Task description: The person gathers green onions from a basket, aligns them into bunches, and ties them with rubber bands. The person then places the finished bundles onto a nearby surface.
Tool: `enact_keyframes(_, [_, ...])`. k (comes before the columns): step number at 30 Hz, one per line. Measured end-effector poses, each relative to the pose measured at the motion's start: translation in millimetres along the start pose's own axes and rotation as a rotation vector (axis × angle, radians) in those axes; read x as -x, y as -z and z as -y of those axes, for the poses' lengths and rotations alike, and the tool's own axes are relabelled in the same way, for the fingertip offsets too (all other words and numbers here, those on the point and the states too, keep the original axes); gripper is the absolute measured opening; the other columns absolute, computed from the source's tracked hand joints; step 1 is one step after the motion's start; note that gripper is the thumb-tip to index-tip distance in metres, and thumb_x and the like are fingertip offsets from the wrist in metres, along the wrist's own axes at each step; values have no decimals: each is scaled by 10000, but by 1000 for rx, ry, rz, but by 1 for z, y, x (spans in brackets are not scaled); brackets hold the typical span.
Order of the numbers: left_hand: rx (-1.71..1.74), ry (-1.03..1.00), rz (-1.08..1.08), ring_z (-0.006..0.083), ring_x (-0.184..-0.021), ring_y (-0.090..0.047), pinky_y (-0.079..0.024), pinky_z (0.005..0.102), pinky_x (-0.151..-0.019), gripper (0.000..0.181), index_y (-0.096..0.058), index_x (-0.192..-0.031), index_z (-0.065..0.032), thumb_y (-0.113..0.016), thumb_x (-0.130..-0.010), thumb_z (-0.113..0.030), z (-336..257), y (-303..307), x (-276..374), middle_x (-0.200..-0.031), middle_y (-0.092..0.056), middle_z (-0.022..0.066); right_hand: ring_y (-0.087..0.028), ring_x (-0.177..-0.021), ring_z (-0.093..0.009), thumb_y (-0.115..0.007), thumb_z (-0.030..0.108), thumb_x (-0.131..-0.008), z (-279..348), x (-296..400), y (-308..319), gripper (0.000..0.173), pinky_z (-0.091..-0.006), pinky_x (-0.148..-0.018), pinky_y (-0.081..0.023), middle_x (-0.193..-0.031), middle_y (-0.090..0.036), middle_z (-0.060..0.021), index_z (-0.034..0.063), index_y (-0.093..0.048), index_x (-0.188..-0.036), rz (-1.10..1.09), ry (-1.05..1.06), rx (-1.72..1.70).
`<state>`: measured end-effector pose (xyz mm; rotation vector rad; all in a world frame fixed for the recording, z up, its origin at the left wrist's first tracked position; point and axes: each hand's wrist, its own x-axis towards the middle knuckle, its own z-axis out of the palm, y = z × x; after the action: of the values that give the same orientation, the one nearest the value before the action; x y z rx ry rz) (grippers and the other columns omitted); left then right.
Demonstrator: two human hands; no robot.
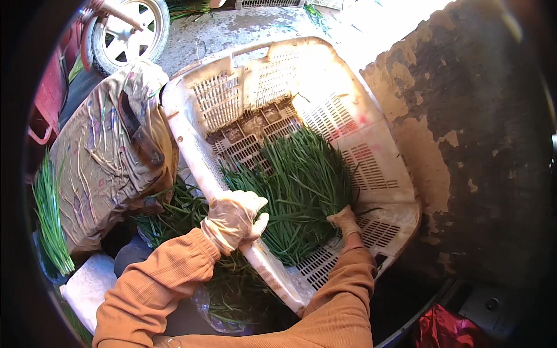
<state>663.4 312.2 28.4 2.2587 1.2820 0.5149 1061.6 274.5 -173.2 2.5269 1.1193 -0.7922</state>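
A large, dirty white plastic crate (287, 172) with slotted walls stands tilted before me. Inside it lies a thick heap of long, narrow green leaves (300, 182), which look like garlic chives. My left hand (235, 219), in a thin translucent glove, grips the crate's near left rim, its thumb on the inner side. Reaching into the crate, my gloved right hand (345, 221) closes on the right side of the leaf heap. Leaves hide part of its fingers.
Left of the crate, a stained cloth-covered surface (100, 165) holds a dark-bladed knife (137, 130) and pale stalks. A tied-looking green bunch (50, 217) lies beyond it. A spoked wheel (130, 35) stands behind. A peeling wall (461, 143) rises close on the right. Red plastic (446, 326) lies below.
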Motion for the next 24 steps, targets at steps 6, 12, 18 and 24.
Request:
enact_keyframes(6, [-34, 31, 78, 296, -766, -637, -504, 402, -704, 288, -677, -920, -86, -616, -754, -312, 1, 6, 2, -814, -659, 114, -629, -903, -247, -694, 340, -750, 45, 130, 82, 464, -380, -836, -492, -968, -665, -138, -17, -656, -1045, 686, 142, -739])
enact_keyframes(12, [92, -41, 34, 289, -755, -626, -483, 406, -682, 185, -677, -820, -127, -579, -785, -280, 3, 18, 16, -785, -654, 93, -656, -849, -200, -666, 275, -782, 62, 211, 65, 371, -379, -828, -529, -996, -672, -101, -3, -648, -1027, 729, 230, -1315])
enact_keyframes(18, [998, 132, -308, 122, -837, -619, -492, 274, -755, 140, -675, -957, -22, -608, -853, -89, -14, 34, 88, -875, -673, 69, -651, -950, -265, -600, 277, -837, 83, 249, 89, 442, -415, -825, -530, -1080, -650, -150, -21, -576, -1163, 824, 387, -1390])
enact_keyframes(24, [1558, 68, 464, 190, -1156, -498, -385, 328, -1008, 705, -349, -1378, -11, -730, -788, -77, -17, 33, 134, -1263, -527, 117, -657, -863, -191, -663, 199, -814, 112, 285, 158, 361, -373, -763, -546, -1007, -669, -94, 6, -611, -1114, 763, 608, -1172])
